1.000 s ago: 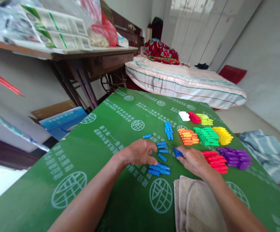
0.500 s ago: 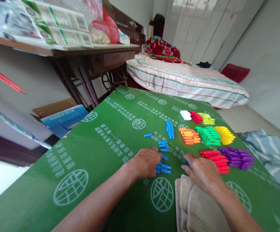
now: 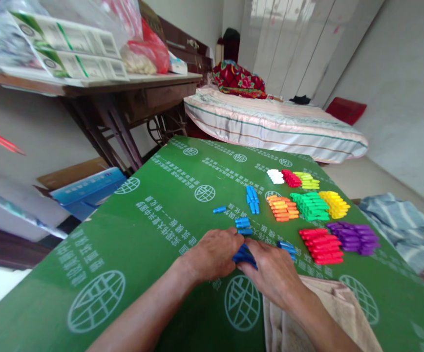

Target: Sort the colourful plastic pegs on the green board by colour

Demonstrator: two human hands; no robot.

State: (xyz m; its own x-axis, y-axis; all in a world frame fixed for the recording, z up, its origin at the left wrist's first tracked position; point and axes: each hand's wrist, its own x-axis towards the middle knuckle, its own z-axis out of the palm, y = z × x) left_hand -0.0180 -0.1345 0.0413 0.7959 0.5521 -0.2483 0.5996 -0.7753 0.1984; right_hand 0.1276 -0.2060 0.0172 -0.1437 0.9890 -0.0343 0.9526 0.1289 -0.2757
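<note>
My left hand (image 3: 215,253) rests low over the green board, its fingers curled at the left end of a small cluster of dark blue plastic pegs (image 3: 244,256). From the right, my right hand (image 3: 273,271) closes its thumb and fingers around the same pegs, so the two hands nearly touch. The fingertips are partly hidden. Just beyond them lie a few blue pegs (image 3: 243,225), and a single blue peg (image 3: 220,209) is off to the left. A blue stack (image 3: 252,199) stands farther back. To the right of my right hand is another small blue pile (image 3: 287,249).
Piles of red (image 3: 321,246), purple (image 3: 354,237), orange (image 3: 281,209), green (image 3: 310,206) and yellow pegs (image 3: 334,204) sit on the right. White, dark red and lime piles lie behind. A folded beige cloth (image 3: 329,303) lies under my right forearm. A cluttered desk (image 3: 135,83) stands left.
My right hand has moved left to the blue pegs by my left hand, uncovering the small blue pile at its former place. The view has shifted slightly.
</note>
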